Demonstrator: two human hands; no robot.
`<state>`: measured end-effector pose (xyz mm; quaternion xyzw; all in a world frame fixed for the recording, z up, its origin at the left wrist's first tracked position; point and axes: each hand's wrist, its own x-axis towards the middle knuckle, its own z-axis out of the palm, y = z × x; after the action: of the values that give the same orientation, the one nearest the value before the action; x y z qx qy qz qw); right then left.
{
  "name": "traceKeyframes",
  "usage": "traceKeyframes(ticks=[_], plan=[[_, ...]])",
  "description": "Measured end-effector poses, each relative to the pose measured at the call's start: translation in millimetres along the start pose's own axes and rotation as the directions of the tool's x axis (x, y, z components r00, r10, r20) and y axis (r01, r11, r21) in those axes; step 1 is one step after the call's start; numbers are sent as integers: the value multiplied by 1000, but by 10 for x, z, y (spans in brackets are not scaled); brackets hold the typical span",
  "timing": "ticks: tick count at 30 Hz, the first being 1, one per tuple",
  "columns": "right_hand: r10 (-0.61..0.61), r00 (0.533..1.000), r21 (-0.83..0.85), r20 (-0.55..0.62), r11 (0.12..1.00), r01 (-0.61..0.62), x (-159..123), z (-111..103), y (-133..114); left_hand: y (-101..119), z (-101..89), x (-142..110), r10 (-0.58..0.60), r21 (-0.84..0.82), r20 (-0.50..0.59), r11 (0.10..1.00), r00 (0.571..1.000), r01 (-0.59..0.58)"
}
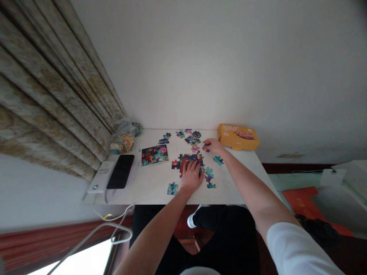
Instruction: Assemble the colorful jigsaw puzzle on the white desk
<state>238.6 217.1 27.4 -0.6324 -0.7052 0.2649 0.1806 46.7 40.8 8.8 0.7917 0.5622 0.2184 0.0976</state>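
Note:
A white table (pixel 151 183) carries a partly joined jigsaw cluster (pixel 187 158) in dark blue and red. My left hand (pixel 191 176) lies flat on that cluster with its fingers spread. Further back, my right hand (pixel 213 145) pinches a single puzzle piece (pixel 205 147) just off the loose pieces (pixel 191 137) scattered at the table's far side. More single pieces lie at the front, one (pixel 172 188) left of my left wrist and a few (pixel 210 177) to its right. A printed reference picture (pixel 154 155) lies flat left of the cluster.
An orange puzzle box (pixel 237 136) stands at the far right corner. A black phone (pixel 120 171) rests on a white device (pixel 99 178) at the left edge, with cables hanging below. A plastic bag (pixel 124 136) sits by the curtain. My knees are under the table's front edge.

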Motion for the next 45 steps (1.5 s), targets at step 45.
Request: traceKeyframes(ticks=[45], plan=[[-258, 929, -213, -267, 956, 204, -1627, 727, -296, -1128, -765, 540, -260, -23, 156, 963, 953, 267]])
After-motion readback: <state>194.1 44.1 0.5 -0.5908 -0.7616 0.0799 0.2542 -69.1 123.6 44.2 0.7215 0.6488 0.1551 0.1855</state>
